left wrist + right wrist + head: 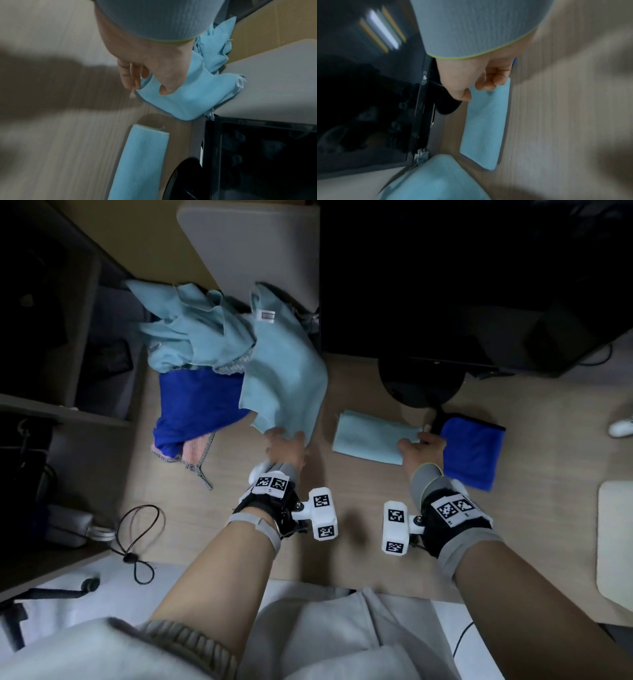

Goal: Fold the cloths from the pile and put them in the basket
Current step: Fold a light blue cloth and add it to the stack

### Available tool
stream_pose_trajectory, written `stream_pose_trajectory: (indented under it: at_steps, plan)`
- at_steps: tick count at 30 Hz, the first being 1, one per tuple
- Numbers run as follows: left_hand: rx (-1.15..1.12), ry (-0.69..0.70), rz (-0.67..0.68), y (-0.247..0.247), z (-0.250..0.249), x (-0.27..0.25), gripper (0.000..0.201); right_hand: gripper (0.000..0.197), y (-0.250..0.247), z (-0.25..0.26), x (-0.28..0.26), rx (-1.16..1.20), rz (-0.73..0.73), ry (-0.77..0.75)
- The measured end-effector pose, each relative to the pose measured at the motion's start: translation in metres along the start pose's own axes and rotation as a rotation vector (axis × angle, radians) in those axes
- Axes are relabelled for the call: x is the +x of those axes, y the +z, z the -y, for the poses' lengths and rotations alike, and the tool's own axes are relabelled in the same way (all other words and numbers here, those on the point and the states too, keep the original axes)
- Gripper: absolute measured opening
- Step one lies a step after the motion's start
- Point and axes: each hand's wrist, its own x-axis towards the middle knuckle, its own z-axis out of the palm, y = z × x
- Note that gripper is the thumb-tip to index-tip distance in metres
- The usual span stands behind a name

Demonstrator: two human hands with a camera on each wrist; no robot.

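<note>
Head cam: your left hand (286,448) has the near edge of a light blue cloth (284,381) pinched, w/ the cloth running from the pile (195,350) down onto the desk (219,508), label end up by the pile. Pile sits far-left of the monitor base (419,381): light blue cloths on top, a dark blue one (195,409) under them, a pink bit w/ checked trim poking out nearest you. Your right hand (423,448) is just in front of the monitor base, on the right end of a folded light blue cloth (371,440); a folded dark blue cloth (474,451) lies right beside that hand. No basket in shot. Left wrist cam: thumb on top, fingers (127,73) curled under, so that's a firm grasp on the light blue cloth (188,97); folded one (139,162) lies flat on the desk next to the monitor base (187,180). Right wrist cam: fingers (488,82) loosely curled over the end of the folded cloth (484,128), thumb at its edge, but can't tell if it's actually gripped or just touched. Blurry.
</note>
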Motion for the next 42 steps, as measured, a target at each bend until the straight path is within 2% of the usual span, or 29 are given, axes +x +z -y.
stream_pose_trajectory:
  at_steps: [2,3,7,8,10,12,14,17,21,24,28,31,34,37,40,42]
  plan:
    - [0.159,0.001,-0.033,-0.01,-0.005,0.006,0.069,0.041,0.009,0.005,-0.003,-0.011,0.021,0.013]
    - [0.183,0.033,0.002,-0.012,-0.008,0.009,0.07,0.042,0.014,0.006,-0.004,-0.007,0.031,0.022]
    - [-0.075,0.102,0.234,-0.015,-0.018,0.01,0.061,0.044,0.027,0.005,-0.004,0.01,0.126,0.057]
    - [-0.088,0.123,0.243,-0.014,-0.017,0.009,0.058,0.045,0.029,0.004,-0.004,-0.001,0.16,0.069]
    - [-0.091,0.19,0.187,-0.016,-0.018,0.0,0.05,0.045,0.03,0.003,-0.006,-0.032,0.225,0.088]
    - [-0.119,0.207,0.074,-0.023,-0.022,-0.01,0.032,0.034,0.029,0.008,-0.015,-0.083,0.288,0.073]
    - [-0.161,0.181,-0.031,-0.033,-0.027,-0.016,0.021,0.024,0.03,0.017,-0.028,-0.12,0.362,0.033]
    - [-0.349,0.203,0.05,-0.055,-0.029,-0.032,0.017,0.025,0.038,0.032,-0.054,-0.098,0.495,-0.032]
    - [-0.508,0.258,0.173,-0.08,-0.025,-0.069,0.023,0.05,0.051,0.046,-0.094,-0.097,0.741,-0.185]
    - [-0.472,0.305,0.208,-0.088,-0.016,-0.094,0.023,0.064,0.055,0.049,-0.121,-0.057,0.863,-0.284]
    - [-0.462,0.324,0.221,-0.1,0.0,-0.138,0.046,0.048,0.037,0.045,-0.146,-0.046,0.886,-0.437]
    - [-0.458,0.365,0.235,-0.099,0.015,-0.165,0.047,0.037,0.017,0.035,-0.151,-0.028,0.895,-0.512]
    - [-0.389,0.487,0.145,-0.086,0.035,-0.2,0.038,0.036,-0.016,0.024,-0.161,-0.027,0.936,-0.601]
    - [-0.255,0.626,-0.019,-0.079,0.044,-0.219,0.038,0.027,-0.038,0.017,-0.165,-0.095,0.922,-0.677]
    - [-0.068,0.683,-0.144,-0.077,0.042,-0.231,0.035,0.018,-0.058,0.013,-0.162,-0.103,0.869,-0.677]
    - [0.065,0.708,-0.231,-0.073,0.043,-0.239,0.029,0.019,-0.071,0.013,-0.157,-0.103,0.792,-0.716]
